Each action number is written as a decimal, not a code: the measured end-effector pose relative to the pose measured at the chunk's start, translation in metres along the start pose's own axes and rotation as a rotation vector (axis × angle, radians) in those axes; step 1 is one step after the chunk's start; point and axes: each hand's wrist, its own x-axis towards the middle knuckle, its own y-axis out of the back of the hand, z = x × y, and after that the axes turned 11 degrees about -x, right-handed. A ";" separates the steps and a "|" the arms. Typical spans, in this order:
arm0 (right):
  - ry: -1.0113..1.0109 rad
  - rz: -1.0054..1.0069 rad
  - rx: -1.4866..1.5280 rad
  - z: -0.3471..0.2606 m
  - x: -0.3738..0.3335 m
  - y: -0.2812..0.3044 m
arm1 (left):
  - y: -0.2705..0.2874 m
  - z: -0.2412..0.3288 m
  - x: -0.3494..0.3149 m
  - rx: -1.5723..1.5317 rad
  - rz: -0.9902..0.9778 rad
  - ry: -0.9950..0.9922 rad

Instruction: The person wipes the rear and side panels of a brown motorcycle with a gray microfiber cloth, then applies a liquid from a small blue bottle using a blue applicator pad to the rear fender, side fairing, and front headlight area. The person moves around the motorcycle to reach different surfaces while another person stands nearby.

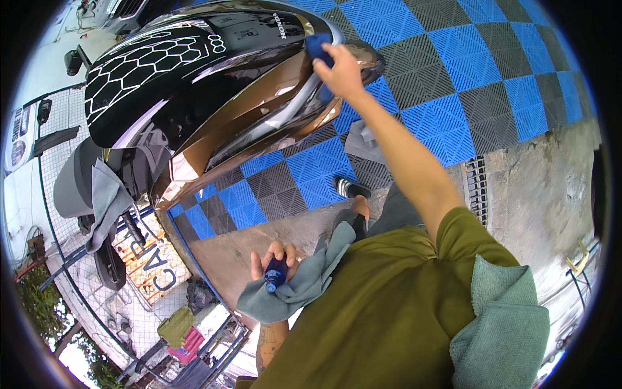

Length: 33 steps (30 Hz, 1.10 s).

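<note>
A black and brown scooter (243, 123) stands across the upper left, its long dark seat (142, 71) marked with white honeycomb lines. Toward its rear end, my right hand (342, 72) reaches out and presses a dark blue applicator pad (317, 50) against the bodywork beside the seat. Down near my waist, the fingers of my left hand (278, 251) curl round a small dark blue bottle (276, 271), its lighter blue cap toward me. A grey-green cloth (314, 280) drapes under the bottle and over that hand and wrist.
Another grey cloth (107, 198) hangs over the scooter's handlebar end, near a black mirror (110, 266). One more cloth (366, 141) lies on the blue and grey floor tiles (437, 133). A drain grate (477, 194) and a wire fence (71, 272) flank me. A folded cloth (502, 324) rests on my clothing.
</note>
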 end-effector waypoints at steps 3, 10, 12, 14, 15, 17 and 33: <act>0.040 0.075 0.018 -0.065 -0.046 -0.009 | 0.010 0.028 0.004 0.009 -0.031 0.042; 0.424 -0.021 0.066 -0.198 -0.096 -0.029 | 0.025 0.069 0.014 0.002 -0.089 0.111; 0.350 0.015 0.008 -0.179 -0.090 -0.024 | 0.029 0.077 0.013 0.004 -0.122 0.132; 0.259 0.050 -0.045 -0.134 -0.076 -0.014 | 0.035 0.085 0.010 -0.008 -0.152 0.140; 0.197 0.076 -0.069 -0.109 -0.068 -0.008 | 0.039 0.089 0.008 -0.019 -0.161 0.142; -0.024 0.080 -0.081 -0.068 -0.052 -0.001 | 0.046 0.097 0.003 -0.070 -0.185 0.152; 0.638 -0.018 0.031 -0.269 -0.133 -0.057 | 0.059 0.126 -0.014 -0.022 -0.159 0.105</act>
